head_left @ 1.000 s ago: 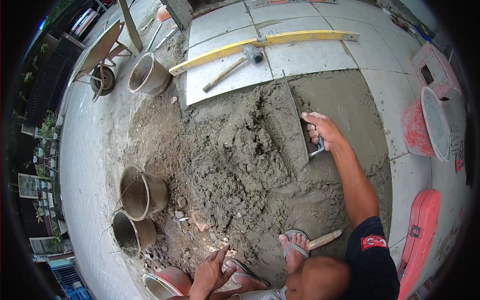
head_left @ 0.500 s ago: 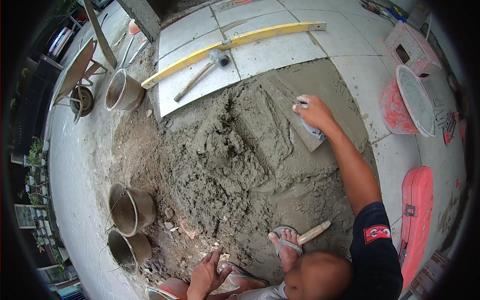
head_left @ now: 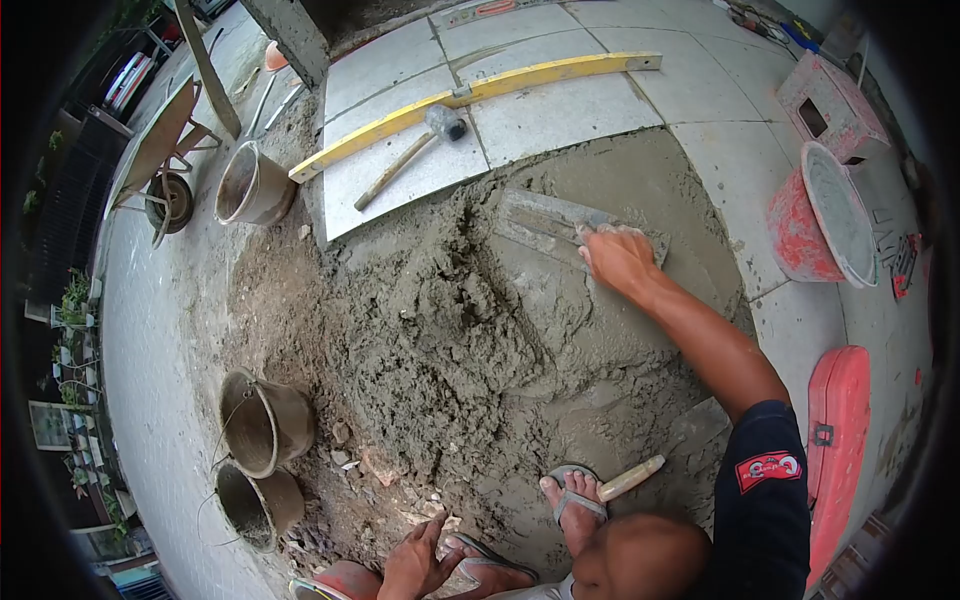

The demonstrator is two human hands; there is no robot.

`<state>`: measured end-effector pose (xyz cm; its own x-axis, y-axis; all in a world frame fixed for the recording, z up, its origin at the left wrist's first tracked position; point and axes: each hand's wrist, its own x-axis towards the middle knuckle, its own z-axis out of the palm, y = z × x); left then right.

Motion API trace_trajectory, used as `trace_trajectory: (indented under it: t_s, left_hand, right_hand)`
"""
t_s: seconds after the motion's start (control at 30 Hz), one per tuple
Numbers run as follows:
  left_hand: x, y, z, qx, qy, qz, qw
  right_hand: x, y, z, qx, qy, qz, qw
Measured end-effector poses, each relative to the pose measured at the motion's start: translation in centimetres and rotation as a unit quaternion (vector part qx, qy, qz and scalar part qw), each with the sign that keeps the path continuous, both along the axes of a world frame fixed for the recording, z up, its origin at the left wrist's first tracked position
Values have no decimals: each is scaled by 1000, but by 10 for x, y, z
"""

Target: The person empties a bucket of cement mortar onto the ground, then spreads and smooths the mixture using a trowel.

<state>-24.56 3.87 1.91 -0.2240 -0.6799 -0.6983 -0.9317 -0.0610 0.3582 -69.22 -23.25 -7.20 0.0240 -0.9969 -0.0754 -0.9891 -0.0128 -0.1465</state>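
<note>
My right hand (head_left: 617, 262) is wrapped round the handle of a long flat metal trowel (head_left: 545, 222), whose blade lies on the wet mortar (head_left: 440, 330). The blade points to the left, across the smoothed part of the mortar below the tiles. My left hand (head_left: 415, 562) is low in the view beside my foot, fingers extended and nothing in it. Near my other foot, a second trowel's wooden handle (head_left: 632, 478) sticks up, its blade resting on the mortar.
A yellow level (head_left: 540, 75) and a mallet (head_left: 395, 172) lie on the white tiles (head_left: 400, 65). Buckets (head_left: 265, 430) stand on the left. At right are a red-stained bucket (head_left: 800, 225), a red case (head_left: 838, 430) and a stained box (head_left: 835, 100).
My right hand has turned the trowel from a steep slant to a flatter, more crosswise angle and shifted slightly down. The camera view has moved slightly. My left hand stays low.
</note>
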Motion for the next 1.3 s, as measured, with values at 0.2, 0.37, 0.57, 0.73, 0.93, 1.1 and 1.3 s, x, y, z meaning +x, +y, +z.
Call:
trace_trajectory:
  t_s: [0.2, 0.37, 0.57, 0.73, 0.93, 1.1, 1.3]
  left_hand:
    - [-6, -22, 7, 2, -12, -15, 1000]
    - [5, -23, 16, -43, -27, -9, 999]
    - [19, 4, 13, -22, -19, 11, 1000]
    - [21, 20, -1, 2, 20, 3, 1000]
    - [8, -3, 2, -12, 46, -11, 999]
    - [15, -19, -5, -58, 45, -16, 997]
    - [12, -19, 10, -13, -51, -17, 998]
  right_hand:
    - [0, -56, -14, -2, -1, -55, 998]
    - [-33, -46, -10, -13, 11, -151, 988]
    - [-60, -1, 19, 14, -4, -282, 959]
    - [-42, 43, 8, 97, -204, -212, 951]
    - [19, 59, 11, 136, -81, -112, 981]
    - [-41, 9, -8, 25, 5, -144, 989]
    - [-104, -8, 5, 7, 46, -279, 959]
